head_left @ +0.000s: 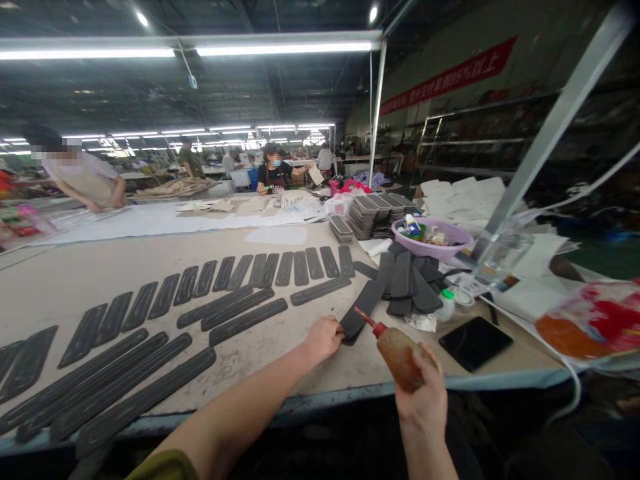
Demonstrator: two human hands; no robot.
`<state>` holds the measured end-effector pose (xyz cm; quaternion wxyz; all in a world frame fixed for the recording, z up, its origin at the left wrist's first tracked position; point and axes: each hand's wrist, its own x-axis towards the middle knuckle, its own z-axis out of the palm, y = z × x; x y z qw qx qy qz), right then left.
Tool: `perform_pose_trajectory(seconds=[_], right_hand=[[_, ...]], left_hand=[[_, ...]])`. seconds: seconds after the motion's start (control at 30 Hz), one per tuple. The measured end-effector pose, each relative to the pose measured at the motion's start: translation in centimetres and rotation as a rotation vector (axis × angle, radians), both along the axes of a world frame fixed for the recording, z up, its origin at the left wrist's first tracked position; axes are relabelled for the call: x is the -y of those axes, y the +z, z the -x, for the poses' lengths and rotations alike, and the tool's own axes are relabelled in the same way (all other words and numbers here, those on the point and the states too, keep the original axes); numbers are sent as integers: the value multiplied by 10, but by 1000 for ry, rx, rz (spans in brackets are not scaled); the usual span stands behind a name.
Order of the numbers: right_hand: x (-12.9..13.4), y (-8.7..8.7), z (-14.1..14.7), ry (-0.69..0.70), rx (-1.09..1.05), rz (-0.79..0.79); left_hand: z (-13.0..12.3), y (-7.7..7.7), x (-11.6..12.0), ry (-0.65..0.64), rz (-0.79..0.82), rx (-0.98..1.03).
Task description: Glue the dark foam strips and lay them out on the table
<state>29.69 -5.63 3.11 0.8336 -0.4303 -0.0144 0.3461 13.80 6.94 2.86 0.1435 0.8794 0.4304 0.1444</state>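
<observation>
My right hand (423, 387) is wrapped round a glue bottle (400, 353), an amber squeeze bottle whose red nozzle points up and left. The nozzle tip hangs over a dark grey strip (356, 320) on the table. At the near end of that strip, my left hand (324, 339) pinches its edge with the fingers closed. More dark strips (413, 283) lie in a loose pile just beyond. To the left, several dark pieces (250, 320) are spread out in rows, with shiny lines along their edges.
Right of the pile are a purple basin (440, 250), a green-capped bottle (447, 305), a black tablet or phone (475, 342) and a metal post (550, 133). Stacked dark pieces (370, 217) stand behind. Other people (277, 170) work across the table.
</observation>
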Motion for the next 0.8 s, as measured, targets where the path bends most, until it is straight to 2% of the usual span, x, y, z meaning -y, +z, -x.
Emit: perform_pose_trajectory(seconds=[0.13, 0.2, 0.27, 0.4, 0.5, 0.6, 0.7, 0.8], right_hand=[[2, -1, -2, 13, 53, -19], [3, 1, -2, 17, 63, -23], [4, 5, 2, 38, 73, -25], [8, 10, 25, 214, 137, -7], [10, 5, 55, 369, 224, 29], [9, -6, 88, 492, 321, 50], [7, -19, 110, 576, 457, 41], [4, -28, 120, 606, 587, 64]], left_hand=[[27, 14, 6, -35, -94, 175], [57, 20, 15, -64, -161, 234], [94, 20, 29, -71, -204, 203], [167, 2, 60, 2, -216, 36], [201, -14, 77, 71, -218, -24], [210, -18, 85, 94, -238, -11], [206, -12, 88, 93, -251, -29], [199, -5, 90, 74, -251, -64]])
